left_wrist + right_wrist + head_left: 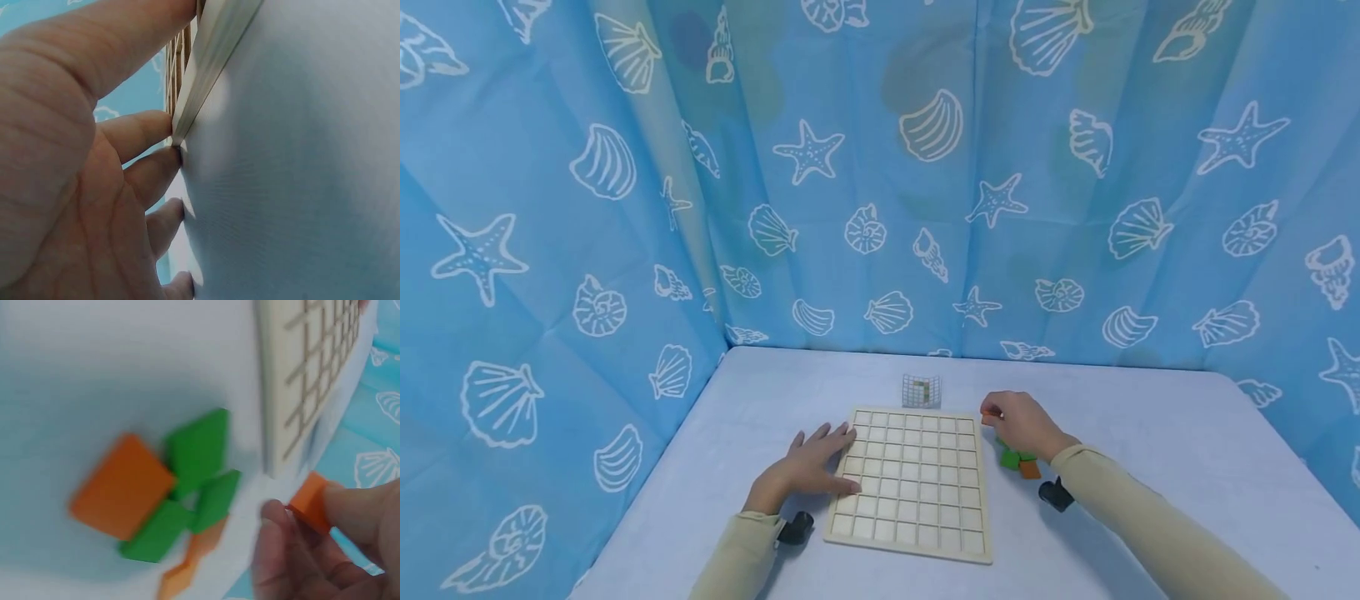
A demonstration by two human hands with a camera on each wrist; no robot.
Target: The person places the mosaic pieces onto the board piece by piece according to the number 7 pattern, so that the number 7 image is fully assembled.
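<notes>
**Small flat orange square tile point(309, 501) pinched in the right hand point(1024, 421), off the one o'clock corner of a pale wood-like grid board point(912, 487)**

The pinched tile sits between thumb and fingertips, those fingers bent nearly closed upon it; in the right wrist view it tilts diagonally, one corner towards twelve o'clock. The board lies flat, looking roughly square with no clear long axis; its sides run roughly from twelve to six o'clock, and its near edge slopes slightly down towards four.

The board's smooth cells are divided by thin grooved lines inside a plain raised border. At its nine o'clock edge the left hand point(808, 467) is spread wide and grasps nothing, the thumb lying over the border and the forefinger touching the rim.

At three o'clock from the board, matt green square tiles point(198, 450) and loose orange square tiles point(123, 487) lie close together, some overlapping; seen from the head, the right hand partly covers them. At twelve o'clock, just past the far edge, is a small curled grid-printed sheet point(921, 391) with some olive cells.

Everything rests on a white-covered counter point(1150, 433). A blue fabric curtain point(865, 150) patterned with white shells and starfish hangs behind and towards ten o'clock.
</notes>
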